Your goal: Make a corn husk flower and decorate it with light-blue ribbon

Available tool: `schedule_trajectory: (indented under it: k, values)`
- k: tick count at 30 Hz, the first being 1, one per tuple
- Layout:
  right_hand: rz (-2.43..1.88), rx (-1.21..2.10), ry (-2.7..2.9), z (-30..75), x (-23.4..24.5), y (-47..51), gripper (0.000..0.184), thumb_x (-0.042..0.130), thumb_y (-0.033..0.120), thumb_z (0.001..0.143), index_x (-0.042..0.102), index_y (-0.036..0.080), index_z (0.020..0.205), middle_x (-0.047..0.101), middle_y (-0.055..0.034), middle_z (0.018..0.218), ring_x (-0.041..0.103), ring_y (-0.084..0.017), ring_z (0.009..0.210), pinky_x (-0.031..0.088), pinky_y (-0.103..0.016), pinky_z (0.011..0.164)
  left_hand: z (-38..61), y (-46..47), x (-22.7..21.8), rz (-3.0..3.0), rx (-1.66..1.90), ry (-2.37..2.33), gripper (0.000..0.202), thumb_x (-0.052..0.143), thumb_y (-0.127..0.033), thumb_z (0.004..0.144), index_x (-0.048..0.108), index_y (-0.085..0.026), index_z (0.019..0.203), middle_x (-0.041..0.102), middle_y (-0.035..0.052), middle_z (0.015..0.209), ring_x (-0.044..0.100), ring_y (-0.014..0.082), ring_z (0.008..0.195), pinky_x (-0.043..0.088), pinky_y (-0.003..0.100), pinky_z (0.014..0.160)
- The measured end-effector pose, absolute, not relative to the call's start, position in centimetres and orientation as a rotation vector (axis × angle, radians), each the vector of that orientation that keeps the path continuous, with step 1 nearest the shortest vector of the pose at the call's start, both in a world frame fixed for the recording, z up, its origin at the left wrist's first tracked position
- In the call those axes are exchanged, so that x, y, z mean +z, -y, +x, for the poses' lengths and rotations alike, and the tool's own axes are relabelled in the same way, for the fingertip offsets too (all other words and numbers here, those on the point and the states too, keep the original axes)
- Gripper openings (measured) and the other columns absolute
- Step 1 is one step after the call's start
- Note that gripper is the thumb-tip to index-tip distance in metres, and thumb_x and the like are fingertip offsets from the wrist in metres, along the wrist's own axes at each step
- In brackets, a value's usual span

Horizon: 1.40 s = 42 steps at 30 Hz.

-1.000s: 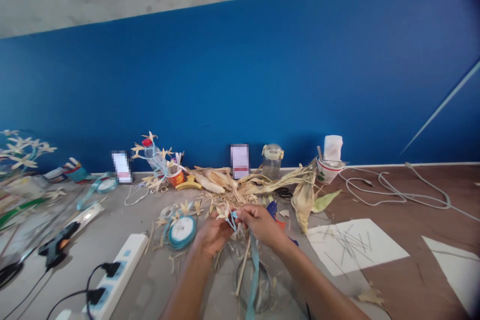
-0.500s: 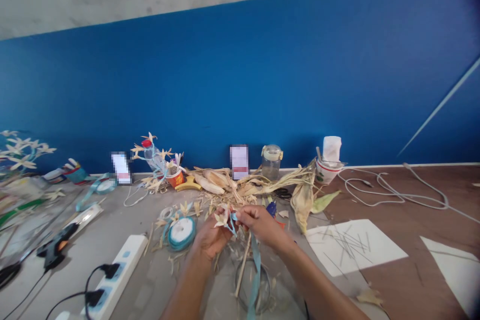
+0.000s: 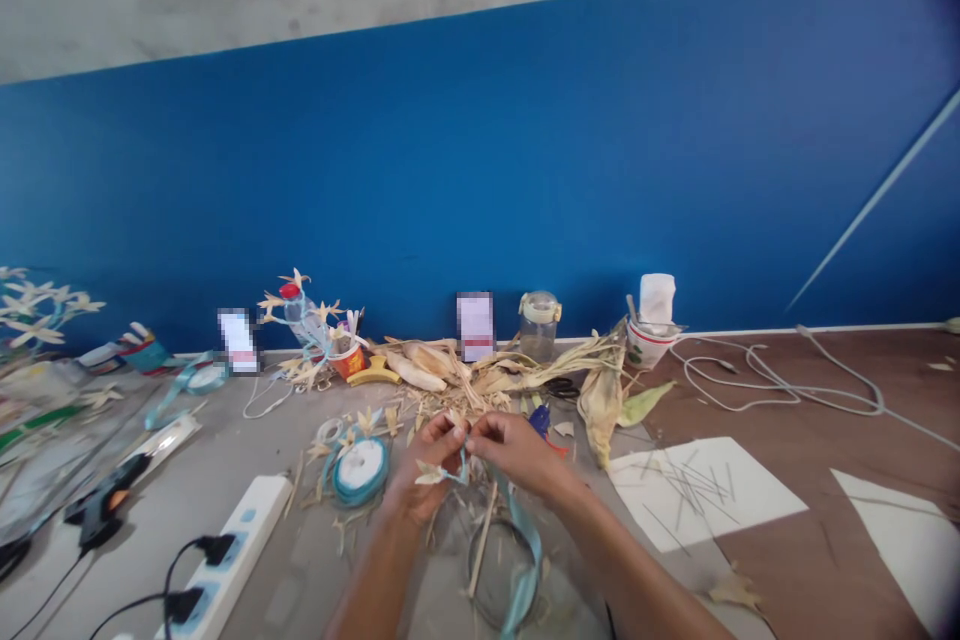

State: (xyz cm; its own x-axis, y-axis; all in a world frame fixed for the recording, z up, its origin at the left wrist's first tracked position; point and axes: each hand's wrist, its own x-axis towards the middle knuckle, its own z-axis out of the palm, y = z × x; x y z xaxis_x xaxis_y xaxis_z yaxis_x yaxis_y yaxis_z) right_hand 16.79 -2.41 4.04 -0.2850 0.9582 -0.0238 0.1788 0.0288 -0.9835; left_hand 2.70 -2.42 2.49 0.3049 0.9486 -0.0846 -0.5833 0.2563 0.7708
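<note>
My left hand [image 3: 426, 468] is closed on the blue-wrapped stem of a corn husk flower [image 3: 429, 471], whose pale petals stick out to the left below the fingers. Another pale husk tip shows just above the fingertips. Close beside it, my right hand [image 3: 511, 450] pinches a light blue ribbon [image 3: 528, 560] near the stem; the loose tail hangs below and curls over a wire coil [image 3: 477, 565] on the table. The exact point where ribbon meets stem is hidden by the fingers. To the left lies a blue ribbon spool [image 3: 360, 470].
Dried corn husks [image 3: 427, 362] are heaped behind my hands. A power strip [image 3: 232, 550] and a glue gun [image 3: 105, 510] lie left. On the right, thin wires rest on white paper [image 3: 705, 490]. A lidded jar [image 3: 538, 325] and phone [image 3: 475, 328] stand at the back.
The flower in my left hand has turned, its petals now pointing left and lower. My right hand has shifted slightly, and the ribbon tail has swung into a curve to the right.
</note>
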Motion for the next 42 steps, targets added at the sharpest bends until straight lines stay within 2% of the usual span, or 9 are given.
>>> schedule_trajectory:
  k: [3, 8, 14, 23, 30, 37, 42]
  values:
    - [-1.202, 1.426, 1.449, 16.3, 4.0, 2.7, 0.016, 0.057, 0.026, 0.065, 0.047, 0.018, 0.057, 0.042, 0.007, 0.052, 0.036, -0.008, 0.051, 0.027, -0.021, 0.051, 2.6, 2.3, 2.2, 0.714, 1.11, -0.636, 0.018, 0.077, -0.019, 0.06, 0.061, -0.014, 0.067, 0.056, -0.001, 0.063, 0.051, 0.0098, 0.057, 0.038, 0.023, 0.059]
    - [-1.159, 1.582, 1.253, 15.8, 4.2, 3.0, 0.015, 0.055, 0.019, 0.059, 0.04, 0.02, 0.055, 0.042, 0.0087, 0.044, 0.037, -0.006, 0.044, 0.027, -0.02, 0.047, 2.2, 2.1, 1.6, 0.704, 1.056, -0.679, 0.02, 0.077, -0.022, 0.059, 0.06, -0.015, 0.065, 0.05, -0.0043, 0.052, 0.043, 0.0071, 0.043, 0.033, 0.023, 0.049]
    - [-1.132, 1.78, 1.115, 16.0, 4.0, 2.8, 0.013, 0.057, 0.02, 0.057, 0.046, 0.02, 0.064, 0.044, 0.0107, 0.043, 0.03, -0.004, 0.033, 0.018, -0.02, 0.038, 2.2, 2.2, 2.1, 0.68, 0.995, -0.679, 0.022, 0.079, -0.021, 0.056, 0.062, -0.014, 0.067, 0.059, 0.0, 0.061, 0.052, 0.0099, 0.051, 0.035, 0.023, 0.049]
    - [-1.166, 1.766, 1.256, 16.4, 3.4, 2.4, 0.009, 0.058, 0.025, 0.061, 0.054, 0.017, 0.061, 0.039, 0.0101, 0.037, 0.024, -0.004, 0.032, 0.014, -0.021, 0.036, 2.4, 2.1, 1.5, 0.653, 0.992, -0.645, 0.019, 0.079, -0.016, 0.055, 0.062, -0.015, 0.061, 0.056, -0.0006, 0.057, 0.051, 0.0106, 0.053, 0.037, 0.023, 0.052]
    - [-1.097, 1.708, 1.191, 16.9, 3.8, 2.2, 0.014, 0.058, 0.027, 0.06, 0.048, 0.019, 0.055, 0.037, 0.0104, 0.04, 0.024, -0.004, 0.035, 0.015, -0.021, 0.038, 2.2, 2.3, 1.6, 0.687, 1.046, -0.636, 0.011, 0.072, -0.023, 0.067, 0.065, -0.018, 0.074, 0.056, -0.0011, 0.06, 0.046, 0.0093, 0.049, 0.034, 0.023, 0.051]
    - [-1.174, 1.462, 1.303, 17.4, 4.0, 1.9, 0.013, 0.06, 0.026, 0.063, 0.052, 0.017, 0.058, 0.043, 0.0076, 0.048, 0.033, -0.006, 0.044, 0.023, -0.021, 0.046, 2.7, 2.9, 2.5, 0.716, 0.973, -0.688, 0.023, 0.076, -0.03, 0.063, 0.061, -0.014, 0.063, 0.051, -0.002, 0.056, 0.045, 0.0087, 0.051, 0.037, 0.023, 0.053]
    - [-1.171, 1.418, 1.302, 17.2, 4.0, 2.1, 0.009, 0.059, 0.024, 0.062, 0.054, 0.016, 0.06, 0.051, 0.0055, 0.052, 0.043, -0.008, 0.049, 0.032, -0.021, 0.051, 2.8, 3.0, 2.7, 0.698, 0.958, -0.726, 0.021, 0.078, -0.025, 0.061, 0.06, -0.013, 0.063, 0.053, -0.0021, 0.057, 0.046, 0.0078, 0.052, 0.039, 0.023, 0.056]
